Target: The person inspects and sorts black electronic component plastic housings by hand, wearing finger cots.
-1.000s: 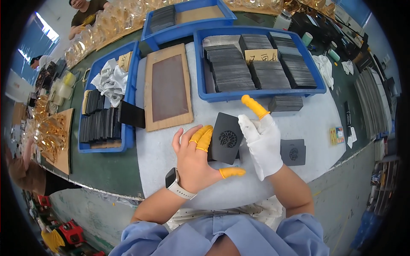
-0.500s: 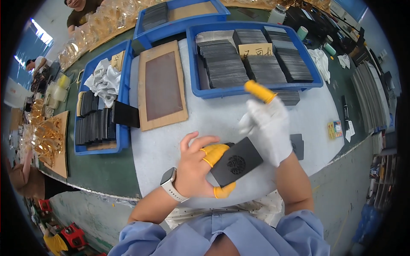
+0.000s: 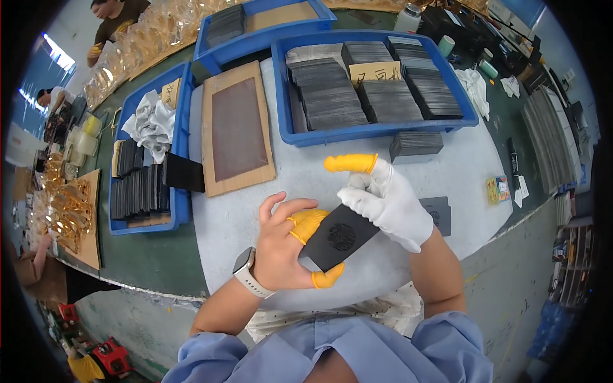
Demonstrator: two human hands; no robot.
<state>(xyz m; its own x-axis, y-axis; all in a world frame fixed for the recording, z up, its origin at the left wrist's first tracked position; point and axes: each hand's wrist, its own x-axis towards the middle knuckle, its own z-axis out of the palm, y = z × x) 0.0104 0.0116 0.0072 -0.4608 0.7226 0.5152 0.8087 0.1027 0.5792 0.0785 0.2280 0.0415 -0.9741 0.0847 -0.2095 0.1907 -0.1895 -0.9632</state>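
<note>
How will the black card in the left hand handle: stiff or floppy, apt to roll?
Likely stiff: the black card looks flat, without visible sag, in the left hand. Unlikely to roll, given its flat face and straight edges.

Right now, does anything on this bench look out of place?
Mildly, yes: one black card juts over the right rim of the left blue bin, while the neighbouring cards stand in packed rows inside. The held card shows no obvious damage.

The black card [image 3: 345,238] bears a round dark emblem [image 3: 341,237]; the finger cots [image 3: 352,163] are yellow, the glove [image 3: 399,209] white, the tray [image 3: 383,133] blue, the bench [image 3: 156,258] green.
</note>
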